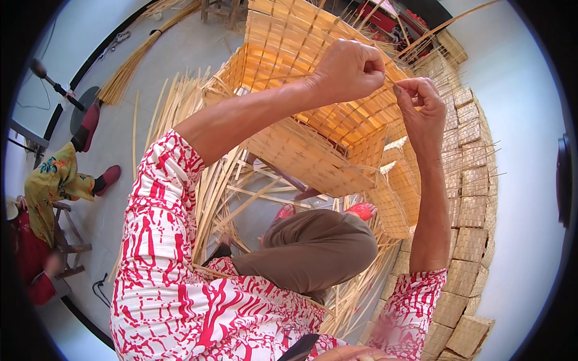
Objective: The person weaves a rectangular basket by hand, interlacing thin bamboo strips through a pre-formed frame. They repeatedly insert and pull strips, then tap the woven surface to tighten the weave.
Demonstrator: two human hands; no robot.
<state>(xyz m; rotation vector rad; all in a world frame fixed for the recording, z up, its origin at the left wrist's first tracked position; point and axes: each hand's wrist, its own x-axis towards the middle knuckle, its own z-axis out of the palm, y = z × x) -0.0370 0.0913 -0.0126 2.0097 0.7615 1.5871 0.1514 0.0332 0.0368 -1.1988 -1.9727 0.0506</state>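
Woven box, head view: the slatted box (307,159) sits in front of the knees, its tall lattice side raised.
Left hand: in front of the box's tall side, the left hand (350,69) is curled into a fist; I cannot tell what it encloses.
Right hand: at the box's right end, the right hand (423,102) presses thumb and finger together; any sliver between them is too fine to tell.
Long strip: a thin strip (448,24) slants up and right from beside the fist, above the box; a hard pull or sharp bend could split it.
Lattice: uneven tugging could skew the box's weave.
Loose strips: those left of the box (211,204) could snag a foot.
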